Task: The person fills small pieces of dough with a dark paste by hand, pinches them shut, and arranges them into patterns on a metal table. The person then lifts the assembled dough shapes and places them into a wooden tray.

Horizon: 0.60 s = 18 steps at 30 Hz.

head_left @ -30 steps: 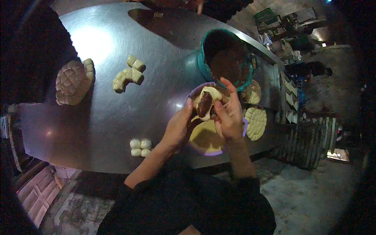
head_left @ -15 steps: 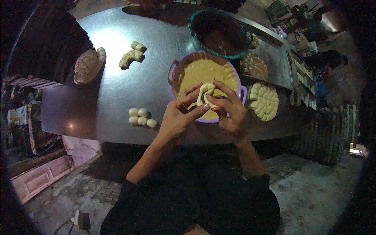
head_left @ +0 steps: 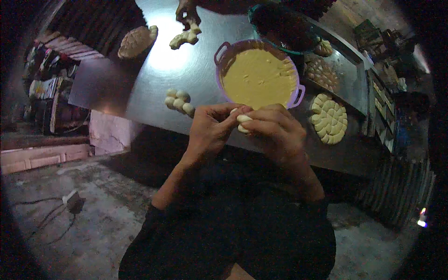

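by the near edge of the table [head_left: 151, 102], your left hand [head_left: 209, 129] and right hand [head_left: 281, 133] grip the pale dough piece [head_left: 243, 124] between them, at the near side of the purple tub [head_left: 218, 75]. even, light fingertip pressure should prevent tearing.

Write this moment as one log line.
left hand: on dough; right hand: on dough; beyond: basin; to left: dough balls

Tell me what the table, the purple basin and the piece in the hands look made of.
Table: probably steel, satin, from its broad glare. Purple basin: likely plastic, smooth, from its even colour. Held piece: seemingly dough, matte, from its pale bulge where pinched.
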### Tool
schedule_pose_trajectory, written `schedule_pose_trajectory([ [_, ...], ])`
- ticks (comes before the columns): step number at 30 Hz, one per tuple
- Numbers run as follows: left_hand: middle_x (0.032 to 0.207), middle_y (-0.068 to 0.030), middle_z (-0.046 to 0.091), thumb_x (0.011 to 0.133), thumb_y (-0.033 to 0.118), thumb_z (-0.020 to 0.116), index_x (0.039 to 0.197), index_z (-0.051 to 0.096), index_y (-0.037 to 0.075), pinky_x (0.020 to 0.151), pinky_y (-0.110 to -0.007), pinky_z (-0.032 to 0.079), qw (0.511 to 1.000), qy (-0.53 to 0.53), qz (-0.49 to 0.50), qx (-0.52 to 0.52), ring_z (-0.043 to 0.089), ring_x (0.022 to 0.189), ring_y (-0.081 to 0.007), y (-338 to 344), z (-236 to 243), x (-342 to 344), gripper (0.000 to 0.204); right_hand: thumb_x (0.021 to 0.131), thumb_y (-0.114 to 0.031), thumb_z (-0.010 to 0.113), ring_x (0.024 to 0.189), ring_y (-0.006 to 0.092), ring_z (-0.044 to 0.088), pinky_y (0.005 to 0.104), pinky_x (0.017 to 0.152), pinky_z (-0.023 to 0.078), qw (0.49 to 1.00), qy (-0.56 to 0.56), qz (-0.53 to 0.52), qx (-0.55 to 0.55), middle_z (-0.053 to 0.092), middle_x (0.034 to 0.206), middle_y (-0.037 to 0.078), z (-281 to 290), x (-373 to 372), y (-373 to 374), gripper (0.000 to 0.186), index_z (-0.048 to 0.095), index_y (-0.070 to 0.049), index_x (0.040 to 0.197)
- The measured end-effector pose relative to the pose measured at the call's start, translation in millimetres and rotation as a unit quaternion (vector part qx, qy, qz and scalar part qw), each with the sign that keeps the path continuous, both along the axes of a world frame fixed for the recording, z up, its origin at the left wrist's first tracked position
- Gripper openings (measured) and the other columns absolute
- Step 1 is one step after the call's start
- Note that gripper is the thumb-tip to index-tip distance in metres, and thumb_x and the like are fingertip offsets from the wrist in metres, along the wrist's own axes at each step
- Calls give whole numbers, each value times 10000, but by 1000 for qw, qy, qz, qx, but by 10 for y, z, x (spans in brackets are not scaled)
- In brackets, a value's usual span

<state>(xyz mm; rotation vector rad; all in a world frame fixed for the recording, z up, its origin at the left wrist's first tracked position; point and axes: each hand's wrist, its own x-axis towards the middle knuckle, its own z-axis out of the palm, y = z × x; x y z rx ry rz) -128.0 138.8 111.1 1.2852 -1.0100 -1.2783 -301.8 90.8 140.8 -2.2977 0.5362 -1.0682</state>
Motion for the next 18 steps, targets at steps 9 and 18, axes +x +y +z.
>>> schedule_pose_trajectory([
  [9,992,-96,717,919,161,651,1079,706,6,821,-261,511,986,49,14,-160,642,909,-116,321,1,104,229,721,0,737,851,239,594,348,780,494,993,32,20,111,638,909,77,69,159,-11,284,671,-80,985],
  [18,1063,-77,684,936,209,639,1134,676,-7,846,-241,494,990,114,27,75,620,942,-113,215,-260,757,296,717,-132,806,877,261,584,373,835,439,978,79,108,157,667,1016,56,-171,772,-96,450,629,-112,1131],
])
